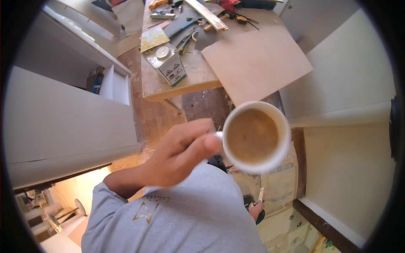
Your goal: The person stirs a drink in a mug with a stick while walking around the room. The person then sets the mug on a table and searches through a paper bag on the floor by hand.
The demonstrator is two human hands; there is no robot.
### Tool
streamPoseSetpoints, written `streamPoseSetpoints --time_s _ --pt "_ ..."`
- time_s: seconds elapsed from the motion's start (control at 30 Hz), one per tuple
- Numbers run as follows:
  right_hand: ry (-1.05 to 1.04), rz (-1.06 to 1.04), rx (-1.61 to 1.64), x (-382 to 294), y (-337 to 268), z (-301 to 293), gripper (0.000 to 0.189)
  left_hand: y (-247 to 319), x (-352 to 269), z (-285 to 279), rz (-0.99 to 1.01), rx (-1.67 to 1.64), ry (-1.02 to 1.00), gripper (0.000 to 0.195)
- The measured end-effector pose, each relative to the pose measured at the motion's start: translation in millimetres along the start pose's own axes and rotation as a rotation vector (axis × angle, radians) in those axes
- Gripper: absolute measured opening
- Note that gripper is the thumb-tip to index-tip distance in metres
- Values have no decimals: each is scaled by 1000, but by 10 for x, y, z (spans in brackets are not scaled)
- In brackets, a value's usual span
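Observation:
My left hand grips the handle of a white mug, held up in front of my chest. Milky brown drink fills much of the mug, and its surface looks nearly level. Low at my right side, partly hidden by my grey T-shirt, my right hand pinches a small pale stick-like piece. Whether that piece is wood or food cannot be told. A dark green rounded thing shows behind this hand. Beyond the mug, a plywood sheet overhangs the near edge of a wooden workbench.
On the bench are a metal solvent can, a hammer, a utility knife, wood strips and a screwdriver. White panels stand left; a pale wall rises right. Below lies a stained floor.

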State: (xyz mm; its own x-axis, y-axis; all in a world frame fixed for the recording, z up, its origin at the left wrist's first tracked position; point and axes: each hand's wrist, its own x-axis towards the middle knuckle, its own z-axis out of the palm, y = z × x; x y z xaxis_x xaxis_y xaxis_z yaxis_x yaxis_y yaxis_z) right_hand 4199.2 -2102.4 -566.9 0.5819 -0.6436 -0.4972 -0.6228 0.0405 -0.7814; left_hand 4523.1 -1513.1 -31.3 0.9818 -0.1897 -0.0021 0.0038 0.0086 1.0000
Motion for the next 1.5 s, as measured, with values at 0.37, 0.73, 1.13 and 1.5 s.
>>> streamPoseSetpoints --time_s 0.37,0.73,1.13,1.5 --pt "244 480 308 -4 -1003 518 12 -2801 944 -919 -60 93 497 42" --pt "166 388 295 220 -1435 1173 11 -3647 1557 -1336 -208 86 747 45" --pt "-127 294 123 1049 -2362 2724 11 -3678 1620 -1459 -143 144 780 38" --pt "-290 271 64 1333 -2543 3301 19 -3247 863 -968 -472 -29 763 62"
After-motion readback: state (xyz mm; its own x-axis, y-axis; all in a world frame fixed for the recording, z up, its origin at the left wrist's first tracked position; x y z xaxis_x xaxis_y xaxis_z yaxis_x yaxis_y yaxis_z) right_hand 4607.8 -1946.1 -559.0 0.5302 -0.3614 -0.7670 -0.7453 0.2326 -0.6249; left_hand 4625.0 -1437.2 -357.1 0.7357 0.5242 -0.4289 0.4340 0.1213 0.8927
